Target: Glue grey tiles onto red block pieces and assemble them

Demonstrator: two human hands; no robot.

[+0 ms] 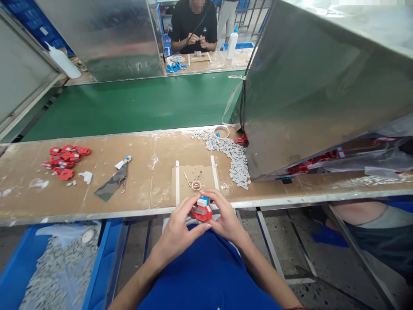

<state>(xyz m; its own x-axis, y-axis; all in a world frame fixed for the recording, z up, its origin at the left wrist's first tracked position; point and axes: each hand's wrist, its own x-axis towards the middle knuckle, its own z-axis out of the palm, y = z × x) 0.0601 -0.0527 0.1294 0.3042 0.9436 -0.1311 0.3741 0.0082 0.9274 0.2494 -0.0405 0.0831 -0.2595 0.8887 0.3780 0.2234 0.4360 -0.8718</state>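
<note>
Between my two hands is a small red plastic toy part (202, 214) with a grey band and a blue and white top, held just off the table's front edge. My left hand (180, 226) grips it from the left, thumb below and fingers curled over the top. From the right, my right hand (226, 218) closes round the same part. Just beyond my fingertips sits a little round cup (196, 185) with a thin stick across it. A short pale stick (187, 179) lies beside that cup on a taped cardboard sheet (206, 172).
Many small grey pieces (238, 163) spread on the right, near a tape roll (221, 131). Red parts (66, 160) pile at left, beside a camouflage cloth (112, 184). A metal housing (309, 99) stands right; a green conveyor (138, 103) runs behind. A co-worker (193, 30) sits opposite.
</note>
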